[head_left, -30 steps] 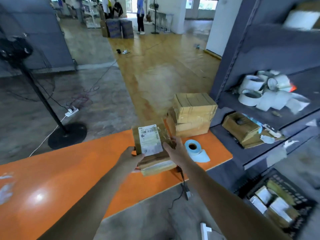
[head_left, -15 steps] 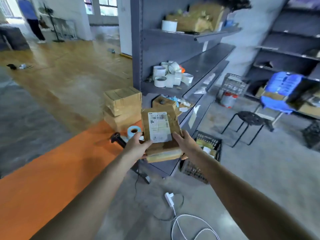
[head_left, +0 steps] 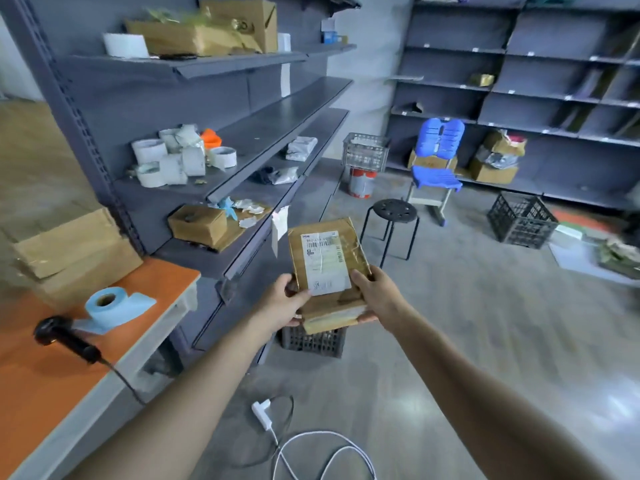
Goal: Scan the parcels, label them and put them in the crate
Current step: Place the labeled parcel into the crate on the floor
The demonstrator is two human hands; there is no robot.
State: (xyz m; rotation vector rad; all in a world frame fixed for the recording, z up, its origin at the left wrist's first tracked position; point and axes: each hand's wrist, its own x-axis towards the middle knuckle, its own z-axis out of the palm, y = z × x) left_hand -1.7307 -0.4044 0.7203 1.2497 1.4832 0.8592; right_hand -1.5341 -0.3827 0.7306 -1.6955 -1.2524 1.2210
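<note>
Left hand point(head_left: 282, 301) and right hand point(head_left: 377, 296) each have a grip clamped on the parcel's point(head_left: 327, 261) near end at frame centre. Its long axis points away. The crate point(head_left: 313, 341) lies just below, about equally near both hands.

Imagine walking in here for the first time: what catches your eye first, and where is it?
First, the brown parcels, white label on top, gripped at centre by the left hand and right hand; a dark crate on the floor shows just below them. Next, the orange table at lower left, bearing a blue label roll and black scanner. Then the blue chair by the far shelves.
</note>
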